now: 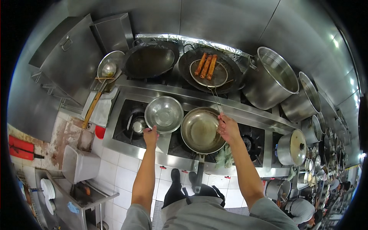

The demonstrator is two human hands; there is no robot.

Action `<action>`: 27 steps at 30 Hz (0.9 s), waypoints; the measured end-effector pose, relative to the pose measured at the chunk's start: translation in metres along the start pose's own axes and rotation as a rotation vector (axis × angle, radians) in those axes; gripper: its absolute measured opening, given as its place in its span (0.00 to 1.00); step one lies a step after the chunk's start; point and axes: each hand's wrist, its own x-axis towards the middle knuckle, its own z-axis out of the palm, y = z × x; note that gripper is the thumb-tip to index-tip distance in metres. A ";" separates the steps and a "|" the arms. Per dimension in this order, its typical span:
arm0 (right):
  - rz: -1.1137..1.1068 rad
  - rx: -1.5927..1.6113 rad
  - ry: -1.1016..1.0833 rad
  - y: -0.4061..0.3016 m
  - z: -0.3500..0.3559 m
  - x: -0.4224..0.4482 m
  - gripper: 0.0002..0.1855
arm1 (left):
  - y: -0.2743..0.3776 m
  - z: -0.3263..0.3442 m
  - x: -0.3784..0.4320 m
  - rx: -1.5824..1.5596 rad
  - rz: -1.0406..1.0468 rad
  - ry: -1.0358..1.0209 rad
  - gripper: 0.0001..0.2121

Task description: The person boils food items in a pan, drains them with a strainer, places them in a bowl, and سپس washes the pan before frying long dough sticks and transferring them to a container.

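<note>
My left hand (151,136) grips the near rim of a round metal bowl (164,115) with the thumb on its edge. My right hand (229,128) holds the long wire handle of a mesh strainer (221,81). Three browned fried rolls (206,66) lie side by side on the strainer. The strainer is above a dark wok (188,64) on the rear burner; I cannot tell whether it touches it. Below my right hand stands a frying pan (200,130), its handle pointing towards me.
Another wok (149,60) with dark liquid sits rear left. Large stockpots (270,77) and a lidded pot (291,148) line the right. A wooden-handled ladle (93,107) rests at left. A cloth (225,156) hangs at the stove's front edge. Other people are at far right.
</note>
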 end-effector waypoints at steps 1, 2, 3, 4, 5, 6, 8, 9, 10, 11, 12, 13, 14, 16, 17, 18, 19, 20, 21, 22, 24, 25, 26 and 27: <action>-0.009 -0.008 0.017 -0.001 -0.001 -0.002 0.13 | -0.003 0.005 0.005 -0.004 -0.016 0.058 0.22; -0.018 -0.015 0.031 -0.001 -0.001 -0.004 0.13 | -0.008 0.009 0.008 -0.009 -0.031 0.118 0.21; -0.031 -0.025 0.052 -0.003 -0.003 -0.006 0.13 | -0.010 0.017 0.010 -0.015 -0.047 0.170 0.20; -0.038 -0.027 0.050 -0.001 0.000 -0.007 0.13 | -0.007 0.011 0.015 0.028 -0.056 0.194 0.20; -0.045 -0.029 0.047 0.002 0.004 -0.009 0.13 | -0.018 0.002 0.033 0.111 -0.015 0.198 0.20; -0.056 -0.035 0.063 0.002 0.001 -0.011 0.13 | -0.016 0.004 0.035 0.194 0.015 0.185 0.19; -0.062 -0.046 0.078 -0.001 -0.003 -0.017 0.13 | -0.017 0.012 0.031 0.162 -0.095 0.102 0.14; -0.062 -0.047 0.067 -0.003 0.000 -0.018 0.13 | -0.017 0.008 0.036 0.098 -0.081 0.085 0.13; -0.057 -0.039 0.041 -0.003 0.002 -0.019 0.13 | -0.016 0.002 0.040 0.034 -0.065 0.070 0.11; -0.051 -0.031 0.011 -0.004 0.005 -0.018 0.13 | -0.014 -0.006 0.043 -0.031 -0.047 0.058 0.10; -0.052 -0.030 0.000 -0.007 0.000 -0.020 0.13 | -0.010 -0.003 0.037 -0.050 -0.037 0.049 0.09; -0.063 -0.043 0.029 -0.010 -0.007 -0.022 0.13 | -0.002 0.002 0.026 -0.071 -0.029 0.036 0.08; -0.074 -0.057 0.055 -0.013 -0.012 -0.024 0.13 | 0.006 0.006 0.014 -0.092 -0.022 0.025 0.08; -0.081 -0.075 0.064 -0.019 -0.012 -0.028 0.13 | 0.020 -0.022 0.006 -0.131 -0.001 -0.021 0.08; -0.082 -0.088 0.062 -0.023 -0.012 -0.030 0.13 | 0.028 -0.033 0.005 -0.151 0.009 -0.046 0.08; -0.086 -0.101 0.065 -0.027 -0.014 -0.031 0.13 | 0.047 -0.036 -0.004 -0.124 0.018 -0.057 0.08; -0.096 -0.100 0.072 -0.031 -0.019 -0.033 0.13 | 0.069 -0.038 -0.019 -0.094 0.019 -0.073 0.09; -0.101 -0.097 0.071 -0.033 -0.021 -0.034 0.13 | 0.090 -0.044 -0.033 -0.063 0.022 -0.081 0.10; -0.101 -0.091 0.062 -0.034 -0.021 -0.034 0.13 | 0.111 -0.049 -0.040 -0.043 0.062 -0.096 0.10; -0.095 -0.087 0.061 -0.037 -0.022 -0.034 0.13 | 0.132 -0.049 -0.042 -0.025 0.099 -0.114 0.10; -0.091 -0.087 0.065 -0.052 -0.027 -0.040 0.13 | 0.179 -0.033 -0.047 0.037 0.175 -0.145 0.09; -0.098 -0.114 0.075 -0.058 -0.028 -0.043 0.13 | 0.201 -0.021 -0.047 0.085 0.212 -0.152 0.09; -0.109 -0.141 0.086 -0.066 -0.029 -0.048 0.13 | 0.220 -0.005 -0.044 0.085 0.241 -0.156 0.07; -0.120 -0.169 0.097 -0.075 -0.029 -0.053 0.13 | 0.237 0.013 -0.039 0.085 0.269 -0.160 0.05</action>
